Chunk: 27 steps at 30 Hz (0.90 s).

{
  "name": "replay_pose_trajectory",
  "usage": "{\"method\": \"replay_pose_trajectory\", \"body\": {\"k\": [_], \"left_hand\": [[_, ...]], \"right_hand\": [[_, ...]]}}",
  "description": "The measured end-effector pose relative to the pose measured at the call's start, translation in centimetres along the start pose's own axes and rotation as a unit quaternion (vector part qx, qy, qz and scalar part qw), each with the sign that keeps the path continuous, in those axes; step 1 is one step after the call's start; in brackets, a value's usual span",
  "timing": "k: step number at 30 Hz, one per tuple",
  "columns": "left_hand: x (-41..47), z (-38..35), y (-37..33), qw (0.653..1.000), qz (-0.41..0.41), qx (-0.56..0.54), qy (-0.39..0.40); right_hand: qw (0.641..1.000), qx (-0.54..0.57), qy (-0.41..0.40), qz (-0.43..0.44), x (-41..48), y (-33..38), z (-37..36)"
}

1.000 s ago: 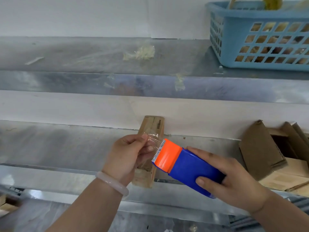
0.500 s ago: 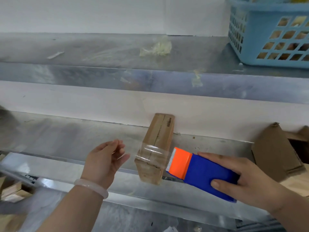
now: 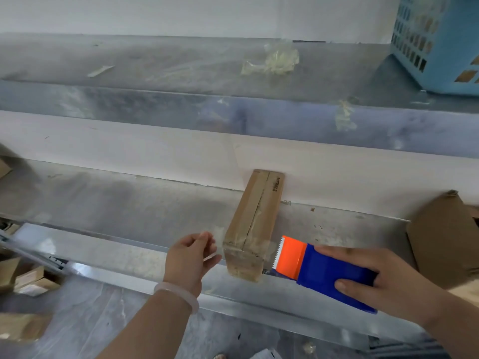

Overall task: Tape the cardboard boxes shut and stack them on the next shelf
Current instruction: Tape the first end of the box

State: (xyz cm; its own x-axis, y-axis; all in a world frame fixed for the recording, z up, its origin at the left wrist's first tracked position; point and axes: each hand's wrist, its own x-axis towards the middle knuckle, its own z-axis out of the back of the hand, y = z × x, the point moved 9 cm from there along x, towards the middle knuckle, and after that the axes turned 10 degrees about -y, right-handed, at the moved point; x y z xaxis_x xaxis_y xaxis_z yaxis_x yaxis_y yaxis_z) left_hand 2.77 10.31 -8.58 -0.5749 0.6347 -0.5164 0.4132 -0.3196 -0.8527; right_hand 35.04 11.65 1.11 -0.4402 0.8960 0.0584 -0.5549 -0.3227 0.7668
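Left hand (image 3: 191, 255) back beside cardboard box (image 3: 255, 224) (was clear of it a moment ago), apparently pinching the clear tape (image 3: 259, 246) loose end. Right hand (image 3: 383, 278) grips tape dispenser (image 3: 324, 273). Box on lower shelf (image 3: 129, 203), strip uncut.

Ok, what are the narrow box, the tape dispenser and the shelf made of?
Narrow box: brown cardboard, matte, with a rough seam along its top. Tape dispenser: apparently moulded plastic, smooth blue and orange. Shelf: probably galvanised sheet metal, grey and dully reflective.
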Motion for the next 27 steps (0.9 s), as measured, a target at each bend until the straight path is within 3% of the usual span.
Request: {"method": "replay_pose_trajectory", "body": {"k": [6, 10, 14, 16, 18, 20, 22, 24, 25, 27], "left_hand": [[0.1, -1.6, 2.3, 0.987, -0.043, 0.153, 0.017], [-0.1, -2.0, 3.7, 0.991, 0.014, 0.132, 0.023], [-0.6, -2.0, 5.2, 0.991, 0.118, 0.044, 0.039], [-0.7, -2.5, 4.2, 0.992, 0.073, 0.089, 0.058], [-0.6, -2.5, 1.4, 0.983, -0.072, 0.163, 0.033], [-2.6, -3.1, -3.8, 0.924, -0.329, 0.191, 0.028], [-6.1, -6.0, -6.3, 0.796, -0.532, 0.255, 0.137], [-7.7, -8.5, -5.0, 0.684, -0.598, 0.338, 0.245], [-7.8, -9.1, -4.3, 0.664, -0.596, 0.36, 0.272], [-7.3, -9.2, -3.7, 0.667, -0.584, 0.364, 0.287]], "right_hand": [[1.0, -0.014, 0.006, 0.002, 0.7, -0.6, -1.3], [0.999, -0.039, 0.017, 0.017, 1.2, -0.9, -2.4], [1.0, 0.003, 0.021, 0.008, 1.5, -1.2, -2.6], [1.0, 0.004, 0.021, 0.01, 1.7, -1.0, -2.5], [1.0, -0.002, 0.025, 0.011, 1.8, -1.0, -2.3], [0.999, -0.015, 0.028, 0.012, 1.9, -0.7, -2.2], [0.999, -0.016, 0.026, 0.008, 2.0, -0.5, -2.0], [1.0, -0.01, 0.026, 0.002, 2.1, -0.5, -2.0], [1.0, -0.003, 0.026, -0.006, 2.1, -0.6, -2.0], [0.999, 0.019, 0.026, -0.028, 2.0, -1.2, -1.9]]}}
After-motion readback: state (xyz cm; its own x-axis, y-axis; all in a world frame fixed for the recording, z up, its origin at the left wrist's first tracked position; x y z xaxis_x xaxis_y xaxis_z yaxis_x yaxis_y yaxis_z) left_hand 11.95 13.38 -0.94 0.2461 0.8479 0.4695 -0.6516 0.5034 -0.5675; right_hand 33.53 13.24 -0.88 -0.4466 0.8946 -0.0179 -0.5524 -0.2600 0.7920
